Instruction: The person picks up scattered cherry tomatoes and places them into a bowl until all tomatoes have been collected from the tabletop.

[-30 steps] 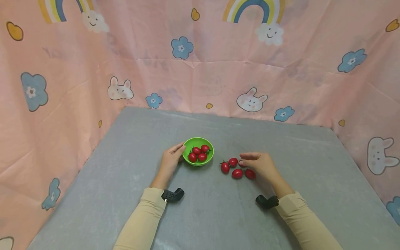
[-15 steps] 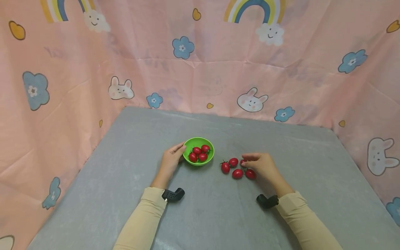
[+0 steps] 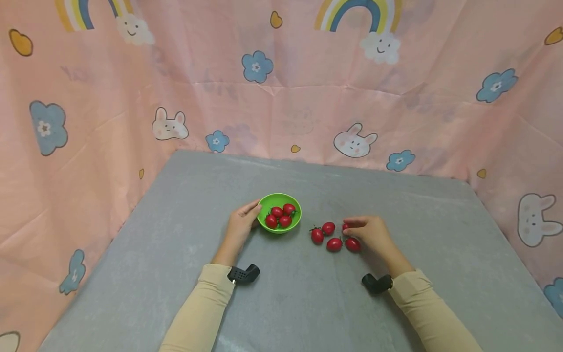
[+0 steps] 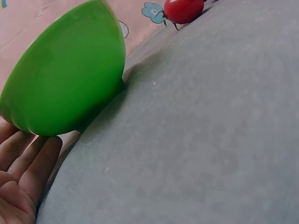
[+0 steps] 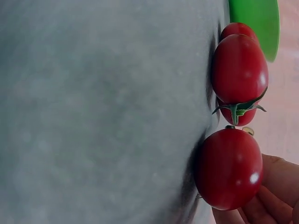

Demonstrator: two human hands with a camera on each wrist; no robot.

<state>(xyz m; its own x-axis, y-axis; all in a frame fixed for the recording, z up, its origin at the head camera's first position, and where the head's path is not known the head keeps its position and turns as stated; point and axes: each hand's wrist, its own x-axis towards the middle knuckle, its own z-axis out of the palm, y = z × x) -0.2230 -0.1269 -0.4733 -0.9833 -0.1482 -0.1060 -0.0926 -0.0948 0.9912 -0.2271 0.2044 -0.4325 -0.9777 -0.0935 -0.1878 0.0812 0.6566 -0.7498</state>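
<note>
A green bowl (image 3: 266, 207) with several red cherry tomatoes (image 3: 285, 222) inside stands on the table. My left hand (image 3: 239, 226) holds its left side, thumb at the rim; in the left wrist view the fingers (image 4: 39, 168) lie against the outer wall of the bowl (image 4: 70, 70). To the right of the bowl, my right hand (image 3: 371, 234) pinches a cherry tomato (image 3: 345, 227) between thumb and fingers, partly hidden by them. Nearest the right wrist camera is a loose cherry tomato (image 5: 229, 169), in front of the fingers (image 5: 280, 179).
Loose cherry tomatoes (image 3: 317, 236) lie between the bowl and my right hand, some with green stems. The grey table (image 3: 281, 303) reaches back to a pink patterned curtain (image 3: 281, 112). Each wrist wears a black camera (image 3: 244, 275).
My right hand has shifted slightly to the right, and the cherry tomato at its fingertips has moved right with it. The left hand and the bowl stay in place.
</note>
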